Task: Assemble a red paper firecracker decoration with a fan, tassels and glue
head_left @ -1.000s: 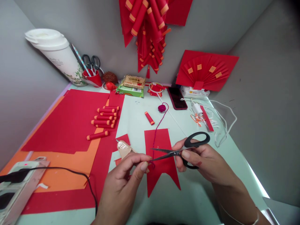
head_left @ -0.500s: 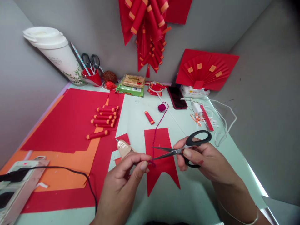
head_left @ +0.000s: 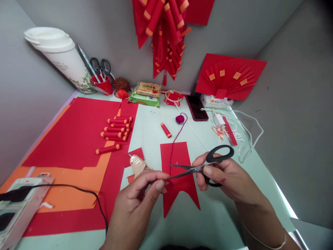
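Observation:
Black-handled scissors are in my right hand, thumb and fingers about the handles, blades parted and pointing left. My left hand pinches the end of a magenta yarn between thumb and forefinger, right by the lower blade's tip. That yarn runs up the table to a small magenta yarn ball. Under the blades lies a red paper banner with a notched lower edge. A beige glue gun lies just behind my left hand, partly hidden by it.
Red paper rolls with orange ends are piled on red sheets at left; a single roll lies mid-table. A power strip with a black cord sits front left. A phone, white cable and paper scraps are at right.
Almost nothing differs. My left fingertips have shifted very slightly at the yarn beside the lower blade; the scissors stay parted in the same place.

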{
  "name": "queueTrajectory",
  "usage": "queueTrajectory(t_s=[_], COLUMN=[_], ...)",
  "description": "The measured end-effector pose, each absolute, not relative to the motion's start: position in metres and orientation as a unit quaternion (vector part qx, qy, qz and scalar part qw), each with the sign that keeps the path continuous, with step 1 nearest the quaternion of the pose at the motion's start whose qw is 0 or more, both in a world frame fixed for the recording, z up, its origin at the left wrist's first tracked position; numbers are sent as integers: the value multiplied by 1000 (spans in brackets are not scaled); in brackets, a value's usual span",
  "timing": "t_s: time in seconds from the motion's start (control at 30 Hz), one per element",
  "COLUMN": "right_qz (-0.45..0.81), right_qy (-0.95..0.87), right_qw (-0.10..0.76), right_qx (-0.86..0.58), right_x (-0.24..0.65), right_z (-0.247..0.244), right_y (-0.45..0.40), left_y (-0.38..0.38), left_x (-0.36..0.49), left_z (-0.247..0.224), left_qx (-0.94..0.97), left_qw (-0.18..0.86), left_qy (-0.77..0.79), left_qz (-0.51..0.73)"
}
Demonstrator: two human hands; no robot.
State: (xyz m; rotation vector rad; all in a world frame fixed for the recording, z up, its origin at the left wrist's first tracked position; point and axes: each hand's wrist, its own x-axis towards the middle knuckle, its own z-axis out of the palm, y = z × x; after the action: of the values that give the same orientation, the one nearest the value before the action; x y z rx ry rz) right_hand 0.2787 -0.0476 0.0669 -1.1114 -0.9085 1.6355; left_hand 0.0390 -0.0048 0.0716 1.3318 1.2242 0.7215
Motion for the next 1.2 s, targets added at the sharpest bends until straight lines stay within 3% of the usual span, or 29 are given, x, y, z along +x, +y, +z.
queueTrajectory(t_s=[0.63, 1.2], right_qz=[675, 658], right_qy=[-359, -377], right_qw=[466, 458], right_qx=[-445, -464], right_x=[277, 276], right_z=[66, 70], right_y=[-46, -48], left_y=[-6, -4], left_x=[34, 37], left_z=[63, 68], left_qx=[512, 556], left_qw=[637, 593], left_qy=[502, 503], left_qz=[282, 293])
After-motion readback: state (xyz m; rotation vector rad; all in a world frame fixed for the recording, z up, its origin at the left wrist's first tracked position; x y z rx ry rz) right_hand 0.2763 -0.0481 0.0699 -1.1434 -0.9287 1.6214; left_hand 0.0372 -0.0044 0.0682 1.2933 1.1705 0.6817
